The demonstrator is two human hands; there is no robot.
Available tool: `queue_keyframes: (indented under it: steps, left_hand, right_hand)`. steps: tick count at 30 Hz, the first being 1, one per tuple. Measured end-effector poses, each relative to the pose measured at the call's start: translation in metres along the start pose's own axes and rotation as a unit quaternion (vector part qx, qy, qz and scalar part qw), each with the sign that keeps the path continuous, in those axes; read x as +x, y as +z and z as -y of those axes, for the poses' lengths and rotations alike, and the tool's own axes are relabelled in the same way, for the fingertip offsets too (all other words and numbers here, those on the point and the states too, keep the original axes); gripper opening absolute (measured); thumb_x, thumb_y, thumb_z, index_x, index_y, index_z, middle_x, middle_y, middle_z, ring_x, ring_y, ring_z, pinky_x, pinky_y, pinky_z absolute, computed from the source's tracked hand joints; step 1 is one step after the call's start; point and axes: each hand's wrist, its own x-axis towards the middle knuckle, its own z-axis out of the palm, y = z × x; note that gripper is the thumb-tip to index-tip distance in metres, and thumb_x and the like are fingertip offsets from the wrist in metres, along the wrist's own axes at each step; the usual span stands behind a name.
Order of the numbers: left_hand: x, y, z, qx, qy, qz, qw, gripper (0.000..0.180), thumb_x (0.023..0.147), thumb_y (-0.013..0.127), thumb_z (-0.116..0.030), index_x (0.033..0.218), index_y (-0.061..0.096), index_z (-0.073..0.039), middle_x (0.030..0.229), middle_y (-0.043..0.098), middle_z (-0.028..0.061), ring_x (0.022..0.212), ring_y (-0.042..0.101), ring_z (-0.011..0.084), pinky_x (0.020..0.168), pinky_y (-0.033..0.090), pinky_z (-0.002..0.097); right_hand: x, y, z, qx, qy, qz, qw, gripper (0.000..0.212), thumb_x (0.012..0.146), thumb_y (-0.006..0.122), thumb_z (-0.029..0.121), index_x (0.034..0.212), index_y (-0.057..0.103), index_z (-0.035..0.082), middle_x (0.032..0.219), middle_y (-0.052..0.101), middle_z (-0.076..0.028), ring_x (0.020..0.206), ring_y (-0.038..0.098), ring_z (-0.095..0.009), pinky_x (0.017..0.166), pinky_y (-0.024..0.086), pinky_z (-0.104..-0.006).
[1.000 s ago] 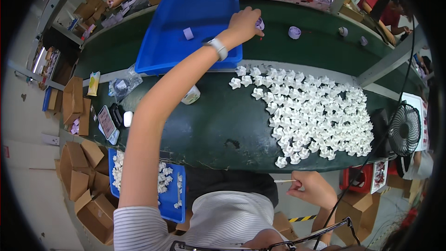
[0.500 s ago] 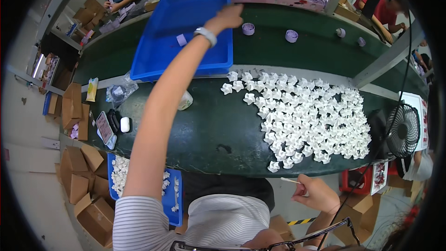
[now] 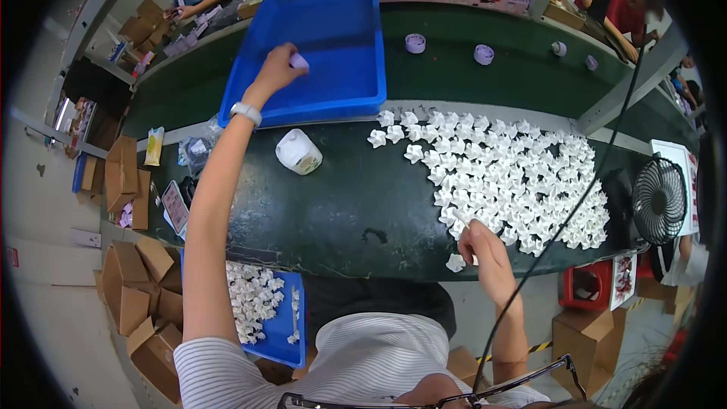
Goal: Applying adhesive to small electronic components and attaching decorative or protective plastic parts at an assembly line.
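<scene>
My left hand reaches over the large blue tray, its fingers closed round a small lilac ring-shaped piece. My right hand is at the lower left edge of the spread of white star-shaped flowers, pinching a thin pale stick. The stick's tip lies over one of the flowers; whether it touches cannot be told. A single white flower sits just left of my right hand, by the table's near edge.
Lilac rings stand on the green belt past the tray. A white container and a phone are on the table. Below is a blue bin of white flowers. A black fan stands right; several people work beyond.
My left hand has come back leftward from the tray's far right rim and taken hold of the lilac ring. My right hand has moved forward with the stick, up to the flowers.
</scene>
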Motion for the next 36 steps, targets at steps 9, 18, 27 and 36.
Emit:
queue_keyframes:
  steps: [9, 18, 27, 36]
  left_hand:
    - [-0.166, -0.080, -0.189, -0.405, -0.052, -0.225, 0.885, 0.063, 0.071, 0.073, 0.006, 0.121, 0.035, 0.000, 0.106, 0.049, 0.0121, 0.096, 0.057, 0.0188, 0.082, 0.050, 0.0290]
    - [-0.253, -0.043, -0.233, -0.547, -0.073, -0.091, 0.829, 0.061, 0.063, 0.073, 0.016, 0.115, 0.045, 0.001, 0.118, 0.045, 0.0152, 0.109, 0.053, 0.0212, 0.091, 0.049, 0.0312]
    - [-0.268, -0.039, -0.242, -0.581, -0.095, -0.056, 0.807, 0.060, 0.063, 0.074, 0.016, 0.116, 0.047, 0.001, 0.120, 0.046, 0.0160, 0.110, 0.053, 0.0223, 0.090, 0.052, 0.0316]
    - [-0.271, -0.040, -0.242, -0.593, -0.078, -0.051, 0.800, 0.062, 0.063, 0.074, 0.015, 0.117, 0.047, 0.001, 0.121, 0.045, 0.0173, 0.109, 0.054, 0.0227, 0.089, 0.052, 0.0317]
  right_hand:
    - [0.011, 0.038, 0.003, 0.102, -0.011, 0.034, 0.994, 0.030, 0.100, 0.039, 0.024, 0.099, 0.058, 0.000, 0.064, 0.059, -0.005, 0.056, 0.048, -0.007, 0.055, 0.038, -0.0194]
    - [0.011, 0.072, 0.014, 0.192, -0.014, 0.020, 0.981, 0.018, 0.098, 0.045, 0.017, 0.090, 0.051, 0.001, 0.065, 0.059, -0.008, 0.054, 0.055, -0.011, 0.050, 0.041, -0.0213]
    - [0.012, 0.092, 0.019, -0.116, -0.265, -0.124, 0.949, 0.012, 0.076, 0.069, -0.005, 0.085, 0.063, 0.000, 0.076, 0.059, -0.008, 0.065, 0.053, -0.015, 0.057, 0.042, -0.0244]
    - [0.009, 0.095, 0.022, -0.155, -0.279, -0.138, 0.938, 0.011, 0.075, 0.068, -0.006, 0.081, 0.061, -0.001, 0.077, 0.059, -0.008, 0.067, 0.053, -0.017, 0.059, 0.041, -0.0257]
